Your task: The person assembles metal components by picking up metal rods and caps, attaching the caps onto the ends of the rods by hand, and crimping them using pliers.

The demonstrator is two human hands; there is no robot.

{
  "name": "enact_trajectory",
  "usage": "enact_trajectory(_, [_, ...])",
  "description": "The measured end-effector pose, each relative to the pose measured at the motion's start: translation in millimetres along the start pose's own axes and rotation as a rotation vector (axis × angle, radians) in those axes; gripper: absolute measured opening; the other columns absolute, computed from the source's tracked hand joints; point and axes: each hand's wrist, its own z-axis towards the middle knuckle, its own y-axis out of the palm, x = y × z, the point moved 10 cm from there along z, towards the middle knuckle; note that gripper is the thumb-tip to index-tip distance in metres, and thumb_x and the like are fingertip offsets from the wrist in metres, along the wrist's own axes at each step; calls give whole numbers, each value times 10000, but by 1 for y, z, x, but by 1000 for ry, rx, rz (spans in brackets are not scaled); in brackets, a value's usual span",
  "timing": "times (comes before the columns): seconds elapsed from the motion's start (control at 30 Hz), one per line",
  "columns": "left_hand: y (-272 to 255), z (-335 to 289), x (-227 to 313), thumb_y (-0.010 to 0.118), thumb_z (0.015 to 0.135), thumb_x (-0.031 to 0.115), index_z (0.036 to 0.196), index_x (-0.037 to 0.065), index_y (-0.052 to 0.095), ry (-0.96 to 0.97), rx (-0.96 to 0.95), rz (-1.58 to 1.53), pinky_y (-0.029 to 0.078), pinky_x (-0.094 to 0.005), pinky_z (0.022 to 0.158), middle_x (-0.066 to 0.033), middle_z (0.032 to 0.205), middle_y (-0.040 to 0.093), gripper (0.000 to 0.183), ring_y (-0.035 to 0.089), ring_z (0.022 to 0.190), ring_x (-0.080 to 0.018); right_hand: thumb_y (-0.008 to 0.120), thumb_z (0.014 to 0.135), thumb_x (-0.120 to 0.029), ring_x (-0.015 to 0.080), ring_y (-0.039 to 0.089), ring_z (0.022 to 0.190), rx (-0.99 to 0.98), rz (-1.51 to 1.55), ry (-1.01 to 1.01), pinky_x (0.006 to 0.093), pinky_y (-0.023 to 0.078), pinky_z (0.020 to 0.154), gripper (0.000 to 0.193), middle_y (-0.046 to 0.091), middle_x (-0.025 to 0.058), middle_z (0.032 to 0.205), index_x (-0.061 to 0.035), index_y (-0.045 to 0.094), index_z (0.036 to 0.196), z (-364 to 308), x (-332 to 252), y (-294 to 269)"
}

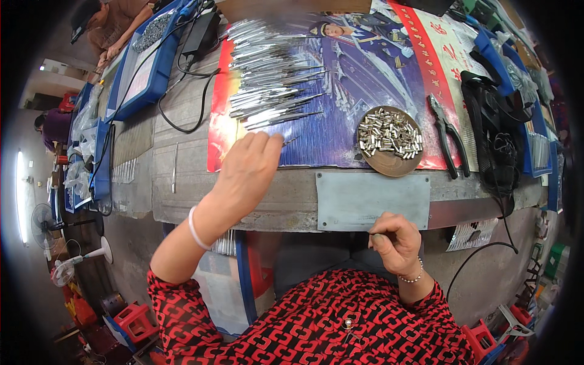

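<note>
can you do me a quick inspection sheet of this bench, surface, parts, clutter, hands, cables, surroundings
Surface: grey worktop, partly covered by a printed poster; pale plate at the front edge.
Job's things: many thin metal rods spread on the poster; small metal cylinders in a round dish.
Clutter: dark-handled pliers right of the dish; black bag-like item beyond.
Hands: left hand at the rods' near end, a rod tip showing by its fingers, grip unclear; right hand curled near the plate, contents unclear.
Cables: black cable looped on the worktop, upper left.
Surroundings: blue trays both sides; co-worker upper left.
</note>
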Motion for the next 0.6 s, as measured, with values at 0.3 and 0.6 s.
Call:
enact_trajectory(0.3, [-12,-90,41,498,828,-62,995,-41,531,-366,60,-1149,451,-270,611,-110,855,586,172,561,678,-153,582,842,-10,94,537,649,284,-264,220,232,424,586,77,542,30,769,25,556,905,38,-11,-69])
enact_trajectory(0.6, [47,-125,105,437,923,26,1093,-67,525,-562,-40,-1951,479,-250,717,-80,820,600,213,586,764,-130,598,788,-37,293,553,769,-61,-1038,-96,358,442,668,115,541,112,822,-21,599,902,96,-27,-38])
